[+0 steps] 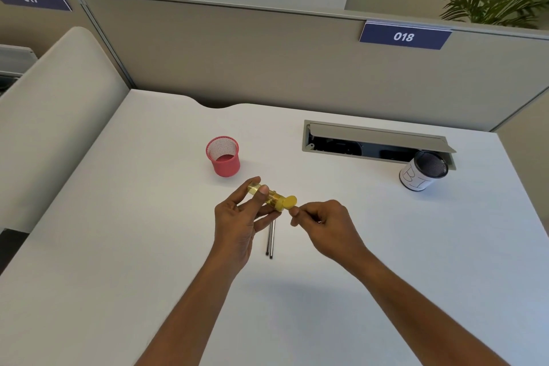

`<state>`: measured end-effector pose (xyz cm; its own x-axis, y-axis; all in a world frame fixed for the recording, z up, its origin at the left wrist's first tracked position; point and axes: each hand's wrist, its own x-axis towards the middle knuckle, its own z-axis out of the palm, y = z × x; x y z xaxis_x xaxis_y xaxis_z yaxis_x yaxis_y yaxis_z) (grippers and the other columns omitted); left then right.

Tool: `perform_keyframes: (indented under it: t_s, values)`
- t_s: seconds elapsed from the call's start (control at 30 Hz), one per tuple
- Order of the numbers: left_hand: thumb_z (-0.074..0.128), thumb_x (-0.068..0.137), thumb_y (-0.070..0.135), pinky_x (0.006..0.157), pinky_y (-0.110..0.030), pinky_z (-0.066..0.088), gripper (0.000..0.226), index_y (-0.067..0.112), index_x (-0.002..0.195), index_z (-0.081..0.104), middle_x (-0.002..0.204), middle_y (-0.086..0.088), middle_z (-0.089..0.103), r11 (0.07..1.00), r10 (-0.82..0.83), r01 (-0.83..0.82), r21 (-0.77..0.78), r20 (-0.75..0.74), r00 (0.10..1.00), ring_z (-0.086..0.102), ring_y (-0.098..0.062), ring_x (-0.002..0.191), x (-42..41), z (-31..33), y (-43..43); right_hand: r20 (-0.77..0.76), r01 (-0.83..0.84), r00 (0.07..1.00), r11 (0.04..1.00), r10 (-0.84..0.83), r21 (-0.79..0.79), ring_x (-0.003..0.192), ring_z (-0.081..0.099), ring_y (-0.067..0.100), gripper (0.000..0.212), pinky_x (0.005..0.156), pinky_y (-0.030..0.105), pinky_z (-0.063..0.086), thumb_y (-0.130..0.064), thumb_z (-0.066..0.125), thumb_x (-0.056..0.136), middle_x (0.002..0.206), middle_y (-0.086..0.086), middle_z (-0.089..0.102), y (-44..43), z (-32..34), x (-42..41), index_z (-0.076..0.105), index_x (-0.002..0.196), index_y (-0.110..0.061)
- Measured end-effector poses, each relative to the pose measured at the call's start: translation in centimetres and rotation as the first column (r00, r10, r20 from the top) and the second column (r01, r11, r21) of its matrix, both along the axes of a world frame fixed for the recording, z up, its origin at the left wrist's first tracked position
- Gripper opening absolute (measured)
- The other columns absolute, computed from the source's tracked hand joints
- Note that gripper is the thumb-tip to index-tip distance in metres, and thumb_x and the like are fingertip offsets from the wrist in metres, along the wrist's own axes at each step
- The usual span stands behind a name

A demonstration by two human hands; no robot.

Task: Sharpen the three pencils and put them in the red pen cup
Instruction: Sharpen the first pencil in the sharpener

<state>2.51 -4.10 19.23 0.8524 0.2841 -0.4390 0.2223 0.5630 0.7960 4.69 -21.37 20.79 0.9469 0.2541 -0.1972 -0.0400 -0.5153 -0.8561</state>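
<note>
A yellow see-through pencil sharpener [271, 197] is held above the desk by my left hand [240, 220], thumb and fingers around its barrel. Its round yellow lid [289, 202] stands swung open at the right end. My right hand [323, 221] is just right of that lid, fingertips pinched together next to it; whether they hold anything I cannot tell. Two dark pencils [271, 242] lie side by side on the desk below my hands, their upper ends hidden by my left hand. The red mesh pen cup [223, 156] stands upright and empty behind my left hand.
A black mesh cup with a white paper label [423, 171] stands at the right, in front of an open cable tray [377, 140] set into the white desk [118, 246]. A beige partition [267, 59] closes the back; a padded divider [53, 116] lines the left.
</note>
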Motion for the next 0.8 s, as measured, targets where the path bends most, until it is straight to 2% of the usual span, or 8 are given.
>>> perform_keyframes:
  t_s: [0.07, 0.13, 0.17, 0.23, 0.43, 0.6, 0.8]
  values:
    - [0.078, 0.086, 0.014, 0.081, -0.044, 0.064, 0.040, 0.009, 0.125, 0.070, 0.108, -0.027, 0.076, 1.000, -0.017, 0.017, -0.005, 0.005, 1.000, 0.077, -0.041, 0.097, 0.1, 0.0, 0.1, -0.349, 0.073, 0.937, 0.989, -0.023, 0.129, 0.050, 0.025, 0.016, 0.039, 0.049, 0.024, 0.024, -0.038, 0.063, 0.099, 0.056, 0.002, 0.035, -0.2, 1.3, 0.4, 0.074, 0.072, -0.012]
    - [0.078, 0.084, 0.016, 0.079, -0.043, 0.064, 0.043, 0.009, 0.126, 0.070, 0.108, -0.027, 0.076, 0.999, -0.041, 0.041, -0.002, 0.010, 0.999, 0.077, -0.040, 0.096, 0.0, 0.0, 0.1, -0.650, 0.173, 0.760, 0.961, 0.010, 0.217, 0.047, 0.018, 0.014, 0.039, 0.046, 0.024, 0.020, -0.039, 0.060, 0.101, 0.058, 0.000, 0.028, -0.7, 2.2, 0.8, 0.071, 0.078, -0.008]
    - [0.079, 0.082, 0.017, 0.079, -0.042, 0.064, 0.045, 0.008, 0.126, 0.070, 0.109, -0.028, 0.076, 0.999, -0.050, 0.050, -0.002, 0.009, 0.999, 0.077, -0.041, 0.096, 0.0, 0.1, 0.1, -0.726, 0.204, 0.687, 0.951, 0.030, 0.232, 0.046, 0.016, 0.012, 0.039, 0.045, 0.023, 0.019, -0.038, 0.059, 0.101, 0.059, -0.002, 0.027, -1.0, 2.4, 1.0, 0.069, 0.081, -0.007]
    - [0.079, 0.081, 0.019, 0.078, -0.042, 0.064, 0.047, 0.007, 0.125, 0.069, 0.109, -0.028, 0.076, 0.999, -0.041, 0.041, -0.014, 0.001, 0.999, 0.077, -0.041, 0.097, -0.1, 0.0, 0.0, -0.767, 0.197, 0.639, 0.953, 0.053, 0.230, 0.046, 0.016, 0.010, 0.039, 0.047, 0.023, 0.017, -0.039, 0.058, 0.101, 0.058, -0.003, 0.026, -1.5, 2.5, 1.3, 0.070, 0.084, -0.006]
    - [0.075, 0.089, 0.011, 0.082, -0.044, 0.064, 0.035, 0.001, 0.122, 0.068, 0.107, -0.028, 0.076, 0.995, 0.054, -0.057, -0.079, -0.028, 0.998, 0.077, -0.042, 0.099, 0.0, -0.3, 1.1, -0.611, 0.058, 0.788, 0.979, 0.076, 0.197, 0.055, 0.022, 0.016, 0.043, 0.056, 0.028, 0.021, -0.043, 0.058, 0.101, 0.059, -0.001, 0.033, -2.8, 2.7, 0.9, 0.080, 0.091, -0.008]
    - [0.074, 0.092, 0.010, 0.081, -0.043, 0.064, 0.036, -0.003, 0.125, 0.066, 0.109, -0.029, 0.075, 0.992, 0.076, -0.078, -0.095, -0.021, 0.997, 0.077, -0.042, 0.099, 0.0, 0.0, 0.9, -0.449, 0.030, 0.891, 0.980, 0.062, 0.196, 0.054, 0.034, 0.013, 0.035, 0.054, 0.023, 0.029, -0.042, 0.061, 0.099, 0.060, 0.000, 0.048, -2.7, 2.4, 0.1, 0.082, 0.089, -0.016]
    - [0.072, 0.093, 0.009, 0.079, -0.042, 0.064, 0.034, -0.003, 0.124, 0.067, 0.108, -0.029, 0.076, 0.989, 0.089, -0.090, -0.120, -0.015, 0.996, 0.077, -0.041, 0.097, -0.1, 0.1, 0.6, -0.081, 0.024, 0.997, 0.997, -0.019, 0.070, 0.054, 0.056, 0.003, 0.015, 0.054, 0.014, 0.040, -0.033, 0.069, 0.095, 0.059, -0.010, 0.064, -2.0, 1.1, -0.9, 0.081, 0.088, -0.026]
